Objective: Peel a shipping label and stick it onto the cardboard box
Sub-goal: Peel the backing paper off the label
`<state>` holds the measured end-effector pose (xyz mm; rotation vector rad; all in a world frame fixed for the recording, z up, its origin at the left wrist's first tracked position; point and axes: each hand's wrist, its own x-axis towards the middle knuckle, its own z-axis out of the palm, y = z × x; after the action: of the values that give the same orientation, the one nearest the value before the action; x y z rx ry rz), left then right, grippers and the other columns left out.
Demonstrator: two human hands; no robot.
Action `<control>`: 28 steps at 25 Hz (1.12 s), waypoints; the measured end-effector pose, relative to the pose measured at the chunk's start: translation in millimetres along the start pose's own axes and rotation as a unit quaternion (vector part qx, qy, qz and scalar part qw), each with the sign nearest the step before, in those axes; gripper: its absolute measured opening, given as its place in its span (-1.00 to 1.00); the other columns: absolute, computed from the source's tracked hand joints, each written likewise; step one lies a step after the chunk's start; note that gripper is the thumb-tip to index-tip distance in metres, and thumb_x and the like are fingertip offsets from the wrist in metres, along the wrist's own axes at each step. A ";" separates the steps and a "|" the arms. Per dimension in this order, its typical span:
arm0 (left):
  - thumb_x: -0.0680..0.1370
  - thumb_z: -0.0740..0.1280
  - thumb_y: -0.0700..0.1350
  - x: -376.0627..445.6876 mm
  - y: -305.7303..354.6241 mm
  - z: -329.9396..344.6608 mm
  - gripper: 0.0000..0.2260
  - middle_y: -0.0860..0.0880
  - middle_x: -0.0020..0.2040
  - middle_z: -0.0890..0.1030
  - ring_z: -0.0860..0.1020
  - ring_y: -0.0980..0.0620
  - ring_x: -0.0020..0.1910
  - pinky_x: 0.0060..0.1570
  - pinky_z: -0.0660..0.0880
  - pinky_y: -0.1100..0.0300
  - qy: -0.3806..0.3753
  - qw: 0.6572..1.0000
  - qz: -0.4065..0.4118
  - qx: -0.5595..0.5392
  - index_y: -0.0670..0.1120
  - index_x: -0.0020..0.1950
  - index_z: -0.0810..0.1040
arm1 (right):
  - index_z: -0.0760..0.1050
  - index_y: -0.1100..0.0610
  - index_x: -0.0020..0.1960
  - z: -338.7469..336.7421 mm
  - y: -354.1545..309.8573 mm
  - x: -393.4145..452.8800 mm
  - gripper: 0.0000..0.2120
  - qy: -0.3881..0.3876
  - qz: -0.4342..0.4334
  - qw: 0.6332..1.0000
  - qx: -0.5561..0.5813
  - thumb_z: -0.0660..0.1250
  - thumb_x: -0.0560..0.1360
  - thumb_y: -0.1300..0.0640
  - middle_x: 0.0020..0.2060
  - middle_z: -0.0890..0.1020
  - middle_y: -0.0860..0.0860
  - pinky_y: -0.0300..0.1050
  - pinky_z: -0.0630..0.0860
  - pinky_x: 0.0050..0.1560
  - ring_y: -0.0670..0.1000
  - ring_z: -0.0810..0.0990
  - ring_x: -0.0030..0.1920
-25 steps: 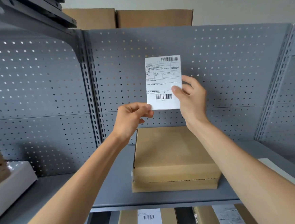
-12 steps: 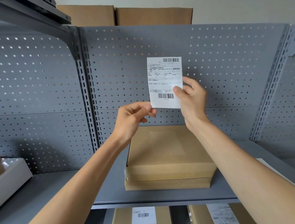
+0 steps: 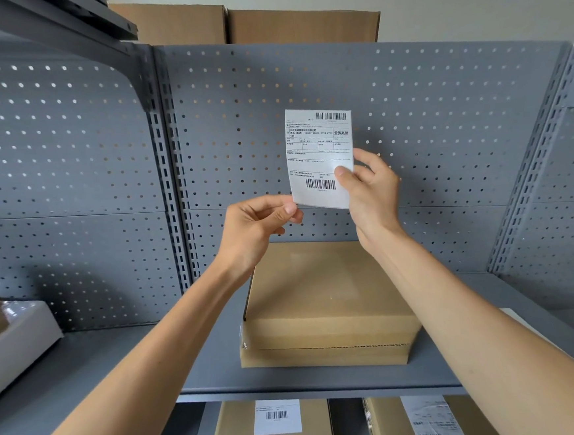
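A white shipping label [image 3: 317, 146] with two barcodes is held upright in front of the pegboard, above the box. My right hand [image 3: 371, 193] grips its lower right edge between thumb and fingers. My left hand [image 3: 258, 224] pinches at the label's lower left corner, thumb and forefinger pressed together there. Whether the backing has come apart from the label I cannot tell. A flat brown cardboard box [image 3: 326, 303] lies on the grey shelf [image 3: 153, 372] below my hands, its top bare.
The grey pegboard wall [image 3: 70, 183] backs the shelf. A white tray-like object [image 3: 17, 341] with brown pieces sits at the left. Two labelled cardboard boxes [image 3: 271, 431] stand on the shelf below. More boxes [image 3: 301, 25] rest on top of the unit.
The view has drifted slightly left and the label sits a little higher and tilted. My left fingers have slid to the label's lower left corner.
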<state>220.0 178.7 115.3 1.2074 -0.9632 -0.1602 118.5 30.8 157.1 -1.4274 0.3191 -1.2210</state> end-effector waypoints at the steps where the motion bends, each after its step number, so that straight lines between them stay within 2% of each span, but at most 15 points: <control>1: 0.58 0.41 -0.20 0.3 -1.0 -0.3 -0.88 -0.23 -0.11 0.72 0.65 -0.02 -0.11 -0.15 0.50 0.19 -0.001 1.000 0.000 -0.001 -0.22 0.00 0.71 | 0.49 0.23 0.30 0.1 -0.2 0.2 -0.65 0.001 0.000 1.000 -0.001 0.35 0.53 0.36 -0.02 0.73 0.02 -0.26 0.63 -0.06 -0.14 0.70 -0.10; 5: 0.58 0.41 -0.20 1.6 -2.9 -0.7 -0.91 -0.13 -0.16 0.72 0.65 0.00 -0.12 -0.13 0.50 0.17 -0.001 1.000 -0.004 -0.005 -0.16 -0.05 0.71 | 0.49 0.23 0.30 0.8 1.5 0.9 -0.65 0.002 0.001 1.000 -0.005 0.35 0.53 0.36 -0.07 0.72 -0.03 -0.31 0.61 -0.11 -0.19 0.69 -0.15; 11: 0.59 0.40 -0.20 2.3 -4.3 -0.7 -0.91 -0.17 -0.12 0.73 0.69 -0.12 -0.06 -0.09 0.50 0.08 -0.002 1.000 -0.008 -0.020 -0.18 -0.04 0.69 | 0.49 0.22 0.29 0.3 9.0 1.8 -0.67 -0.006 0.001 1.000 0.006 0.34 0.53 0.36 -0.10 0.72 -0.08 -0.33 0.58 -0.13 -0.19 0.69 -0.14; 14: 0.60 0.38 -0.21 3.6 -4.3 -0.1 -0.90 -0.20 -0.05 0.74 0.71 -0.21 0.00 -0.09 0.52 0.10 0.002 0.999 -0.018 -0.030 -0.22 -0.03 0.67 | 0.48 0.23 0.34 1.0 14.3 2.4 -0.63 -0.029 0.019 0.999 -0.015 0.36 0.54 0.32 -0.04 0.71 -0.02 -0.26 0.61 -0.01 -0.09 0.69 -0.04; 17: 0.61 0.35 -0.25 6.6 -4.7 1.1 -0.90 -0.19 -0.03 0.75 0.72 -0.16 0.00 -0.10 0.56 0.12 0.012 0.999 -0.036 -0.036 -0.25 -0.02 0.65 | 0.35 0.09 0.49 -0.3 22.1 5.5 -0.45 -0.061 0.061 0.986 -0.143 0.40 0.55 0.02 0.31 0.57 0.01 -0.12 0.49 0.21 -0.08 0.55 0.19; 18: 0.61 0.35 -0.25 7.2 -5.6 0.9 -0.90 -0.20 -0.03 0.75 0.73 -0.15 0.00 -0.09 0.58 0.12 0.014 0.998 -0.042 -0.038 -0.24 -0.02 0.65 | 0.34 0.02 0.50 -1.7 25.1 4.9 -0.40 -0.063 0.052 0.974 -0.212 0.40 0.53 -0.09 0.41 0.47 -0.02 -0.07 0.42 0.29 -0.07 0.47 0.29; 20: 0.61 0.35 -0.23 7.7 -7.8 -0.2 -0.90 -0.20 -0.02 0.74 0.73 -0.12 0.02 -0.07 0.61 0.08 0.013 0.998 -0.053 -0.041 -0.21 -0.03 0.65 | 0.47 -0.07 0.40 -3.8 30.2 0.5 -0.49 -0.071 -0.020 0.950 -0.304 0.37 0.49 -0.19 0.42 0.44 -0.05 0.03 0.35 0.36 -0.01 0.38 0.40; 22: 0.61 0.34 -0.22 7.1 -10.3 -0.4 -0.89 -0.19 0.00 0.74 0.73 -0.11 0.03 -0.03 0.63 0.03 0.009 0.997 -0.062 -0.043 -0.19 -0.04 0.66 | 0.63 -0.07 0.19 -2.7 27.1 -8.2 -0.71 -0.094 -0.094 0.943 -0.305 0.37 0.51 -0.12 0.24 0.58 -0.07 -0.22 0.39 0.21 -0.04 0.49 0.26; 24: 0.61 0.33 -0.23 5.1 -13.7 1.5 -0.89 -0.21 0.02 0.74 0.73 -0.11 0.03 -0.06 0.64 0.05 0.008 0.996 -0.073 -0.047 -0.19 -0.04 0.65 | 0.70 0.00 0.03 0.2 18.0 -19.8 -0.83 -0.121 -0.125 0.940 -0.293 0.37 0.54 -0.02 0.01 0.67 -0.07 -0.43 0.36 -0.06 -0.16 0.54 -0.03; 26: 0.62 0.33 -0.23 3.7 -16.8 3.6 -0.89 -0.22 0.02 0.73 0.73 -0.11 0.02 -0.11 0.64 0.06 0.015 0.996 -0.080 -0.045 -0.21 -0.02 0.65 | 0.71 0.03 -0.06 1.7 15.1 -26.4 -0.82 -0.137 -0.134 0.937 -0.292 0.37 0.55 -0.01 -0.14 0.69 -0.08 -0.41 0.37 -0.18 -0.19 0.52 -0.21; 28: 0.62 0.35 -0.22 3.6 -19.6 4.6 -0.88 -0.20 0.00 0.74 0.73 -0.10 0.01 -0.15 0.64 0.05 0.022 0.997 -0.074 -0.031 -0.23 -0.02 0.65 | 0.72 0.02 -0.09 2.6 13.7 -29.5 -0.80 -0.157 -0.122 0.935 -0.293 0.36 0.55 -0.04 -0.24 0.69 -0.12 -0.30 0.40 -0.21 -0.16 0.52 -0.27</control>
<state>226.3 165.6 100.9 1.2205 -0.8244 -0.2769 114.3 51.1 131.9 -2.2058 0.3027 -1.1105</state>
